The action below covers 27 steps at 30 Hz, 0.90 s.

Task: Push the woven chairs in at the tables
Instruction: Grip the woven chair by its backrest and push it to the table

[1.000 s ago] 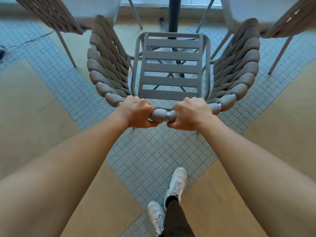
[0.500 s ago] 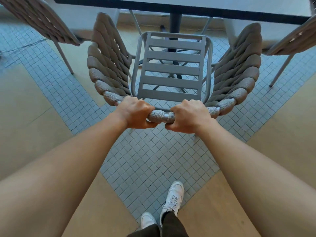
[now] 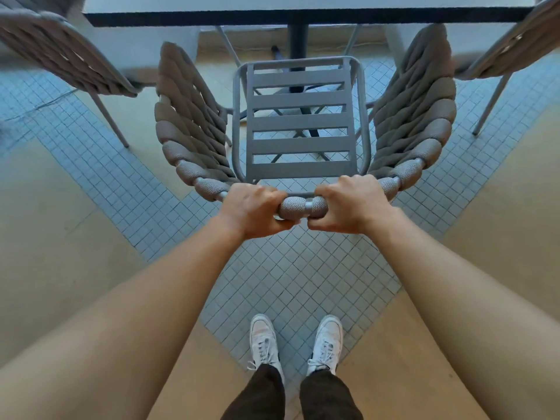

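Observation:
A woven chair (image 3: 300, 122) with a grey slatted metal seat and thick taupe rope sides stands right in front of me, facing a table (image 3: 303, 9) with a dark edge. My left hand (image 3: 257, 210) and my right hand (image 3: 351, 204) both grip the top rail of its backrest, close together, with a short stretch of rope-wrapped rail showing between them. The seat's front edge lies just below the table's near edge. The table's dark pedestal (image 3: 298, 47) shows beyond the seat.
Two more woven chairs flank the table, one at the left (image 3: 63, 56) and one at the right (image 3: 515, 47), each angled on thin metal legs. The floor is small grey tiles between tan panels. My white shoes (image 3: 263, 341) stand side by side behind the chair.
The chair has slid forward toward the table, whose edge has come into view above the seat. My feet have stepped up and now stand level. Both hands keep their grip.

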Available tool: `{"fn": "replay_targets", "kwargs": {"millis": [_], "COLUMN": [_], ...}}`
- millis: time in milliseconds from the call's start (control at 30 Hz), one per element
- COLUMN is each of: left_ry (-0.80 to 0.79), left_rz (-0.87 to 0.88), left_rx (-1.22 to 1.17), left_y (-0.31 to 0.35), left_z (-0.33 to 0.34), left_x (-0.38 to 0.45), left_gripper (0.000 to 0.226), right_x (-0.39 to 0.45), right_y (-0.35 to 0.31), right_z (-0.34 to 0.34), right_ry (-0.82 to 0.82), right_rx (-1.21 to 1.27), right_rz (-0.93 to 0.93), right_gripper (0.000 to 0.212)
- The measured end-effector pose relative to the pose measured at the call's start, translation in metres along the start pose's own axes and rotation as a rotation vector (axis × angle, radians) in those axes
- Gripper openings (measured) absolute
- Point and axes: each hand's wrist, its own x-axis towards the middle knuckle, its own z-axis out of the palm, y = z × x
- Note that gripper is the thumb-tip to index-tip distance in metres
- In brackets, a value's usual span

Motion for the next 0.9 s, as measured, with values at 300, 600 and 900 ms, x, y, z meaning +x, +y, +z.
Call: {"fn": "replay_targets", "kwargs": {"millis": [300,600,900], "left_ry": [0.462,0.736,0.663], "left_rz": [-1.375,-1.537,-1.445], "left_rx": [-1.071,-1.949,-1.896], "left_y": [0.048,0.039,0.028], "left_z": [0.016,0.004,0.007], "left_x": [-0.012,0.010,-0.002], "left_gripper": [0.117,0.060,0.056], "right_x": [-0.025,0.004,0.008], "right_y": [-0.022,-0.018,-0.027], "right_z": [0.015,0.002,0.006], "right_ry": [0.671,0.531,0.486], "right_rx": [0.876,2.023,2.036], "right_rz": [1.105,1.495,1.504], "right_gripper": [0.114,0.034,0.021]}}
